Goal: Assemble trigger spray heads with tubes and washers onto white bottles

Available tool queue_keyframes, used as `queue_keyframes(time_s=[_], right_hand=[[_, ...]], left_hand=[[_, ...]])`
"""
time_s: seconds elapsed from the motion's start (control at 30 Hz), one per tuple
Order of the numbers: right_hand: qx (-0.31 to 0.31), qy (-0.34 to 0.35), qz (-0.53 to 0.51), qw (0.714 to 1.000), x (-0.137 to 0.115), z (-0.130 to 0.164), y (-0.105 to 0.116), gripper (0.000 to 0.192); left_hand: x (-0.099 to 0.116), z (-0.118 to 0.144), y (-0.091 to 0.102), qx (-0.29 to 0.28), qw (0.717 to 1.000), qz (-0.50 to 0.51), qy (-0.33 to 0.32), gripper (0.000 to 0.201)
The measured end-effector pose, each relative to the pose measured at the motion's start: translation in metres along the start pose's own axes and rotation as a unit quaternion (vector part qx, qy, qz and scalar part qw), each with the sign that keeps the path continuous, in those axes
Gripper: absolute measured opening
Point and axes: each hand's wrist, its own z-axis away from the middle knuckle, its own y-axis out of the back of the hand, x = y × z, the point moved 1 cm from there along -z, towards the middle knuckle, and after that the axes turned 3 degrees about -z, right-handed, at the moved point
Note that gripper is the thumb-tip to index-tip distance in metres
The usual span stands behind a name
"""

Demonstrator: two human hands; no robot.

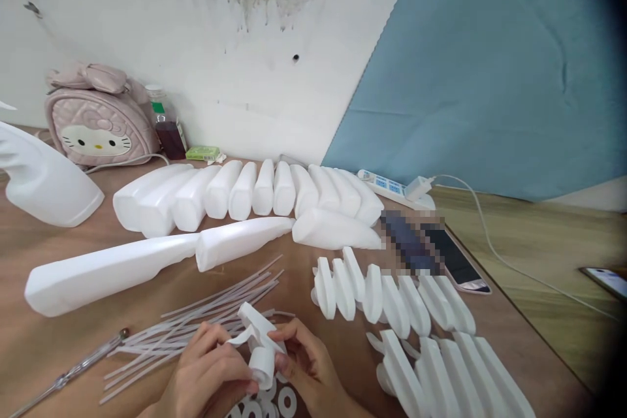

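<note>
Readable text: none | Pink quilted bag (100, 111): cartoon cat face (98, 142) with bow | Bottle (170, 138): green label (157, 107), illegible

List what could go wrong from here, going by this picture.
The spray head, held between the left hand and right hand, could slip and scatter the loose rings below. The thin tubes beside the left hand might get knocked askew. The pink-edged phone, near the edge of the table, might be nudged off.

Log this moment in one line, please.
left grip: holding white spray head | right grip: also holding it | nearby: thin tubes, white rings
</note>
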Motion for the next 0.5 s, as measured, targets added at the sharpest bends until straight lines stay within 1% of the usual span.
queue_keyframes(time_s=[0.13,0.27,0.4,0.5], right_hand=[[-0.006,0.007,0.072,0.997,-0.003,0.002,-0.001,0.02],[-0.028,0.01,0.162,0.986,-0.004,0.005,-0.001,0.02],[-0.035,0.007,0.186,0.982,-0.007,0.004,-0.002,0.023],[-0.025,0.01,0.178,0.984,-0.009,0.003,-0.003,0.025]], left_hand=[[0.003,-0.002,0.001,0.009,1.0,-0.021,-0.008,0.008],[0.006,0.0,0.0,0.027,0.999,-0.04,-0.019,0.006],[0.01,-0.004,0.003,0.058,0.992,-0.112,0.001,0.004],[0.014,-0.018,0.008,0.07,0.984,-0.164,-0.003,0.003]])
